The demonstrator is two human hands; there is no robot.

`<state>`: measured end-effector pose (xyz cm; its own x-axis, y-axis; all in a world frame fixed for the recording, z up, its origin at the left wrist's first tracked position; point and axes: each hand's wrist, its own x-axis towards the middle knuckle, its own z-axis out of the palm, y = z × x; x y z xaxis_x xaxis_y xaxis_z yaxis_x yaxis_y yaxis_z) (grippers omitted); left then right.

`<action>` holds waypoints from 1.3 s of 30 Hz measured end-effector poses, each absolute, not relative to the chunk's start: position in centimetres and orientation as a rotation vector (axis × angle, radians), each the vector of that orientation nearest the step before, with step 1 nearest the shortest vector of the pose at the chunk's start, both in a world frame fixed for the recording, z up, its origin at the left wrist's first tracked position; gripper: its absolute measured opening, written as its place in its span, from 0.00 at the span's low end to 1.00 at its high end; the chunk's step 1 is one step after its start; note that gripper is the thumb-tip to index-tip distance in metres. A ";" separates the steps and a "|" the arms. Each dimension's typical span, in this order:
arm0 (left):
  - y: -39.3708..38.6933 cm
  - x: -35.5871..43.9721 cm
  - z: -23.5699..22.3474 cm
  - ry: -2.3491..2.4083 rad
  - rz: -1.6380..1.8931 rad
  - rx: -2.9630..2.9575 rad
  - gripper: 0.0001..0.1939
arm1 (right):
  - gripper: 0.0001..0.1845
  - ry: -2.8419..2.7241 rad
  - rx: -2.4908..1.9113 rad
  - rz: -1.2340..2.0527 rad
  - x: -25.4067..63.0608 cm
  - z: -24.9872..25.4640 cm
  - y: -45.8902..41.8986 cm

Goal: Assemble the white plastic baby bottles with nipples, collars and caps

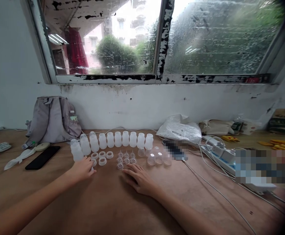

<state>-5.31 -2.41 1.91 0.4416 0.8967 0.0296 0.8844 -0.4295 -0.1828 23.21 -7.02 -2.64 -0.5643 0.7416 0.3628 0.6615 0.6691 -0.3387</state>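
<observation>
A row of frosted white baby bottles (118, 139) stretches across the back of the table, several at the left wearing clear caps. Beside the leftmost bottle, my left hand (81, 168) has its thumb and fingers closed around the edge of a translucent screw ring (93, 162), partly hidden by them. More screw rings (102, 161) lie just to its right. My right hand (139, 179) rests with fingers apart, fingertips close to a cluster of clear bottle nipples (126, 160), holding nothing. Several clear dome caps (159, 158) stand beyond it to the right.
At the left are a black phone (43, 157), a white plastic strip (21, 159) and a grey backpack (51, 119). A plastic bag (180, 130) sits behind the bottles at right. Power strips (218, 161) and white cables (212, 185) run along the right side. A window rises behind.
</observation>
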 end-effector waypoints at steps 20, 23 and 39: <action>-3.3 3.4 1.9 -1.044 -0.977 -3.000 0.12 | 0.16 -1.847 -1.093 0.632 21.4 -3.7 -4.2; -2.7 3.5 0.0 -0.972 -1.026 -3.065 0.14 | 0.16 -1.792 -1.133 0.620 21.4 -4.0 -4.0; -1.7 3.2 -2.6 -1.323 -1.311 -3.165 0.11 | 0.22 -1.923 -1.041 0.532 21.1 -3.7 -4.5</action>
<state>3.19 -1.73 -2.57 0.5208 0.7591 0.3906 0.3977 -0.6206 0.6757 21.09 -4.52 -3.70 -0.2800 0.8274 0.4868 0.4599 0.5607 -0.6886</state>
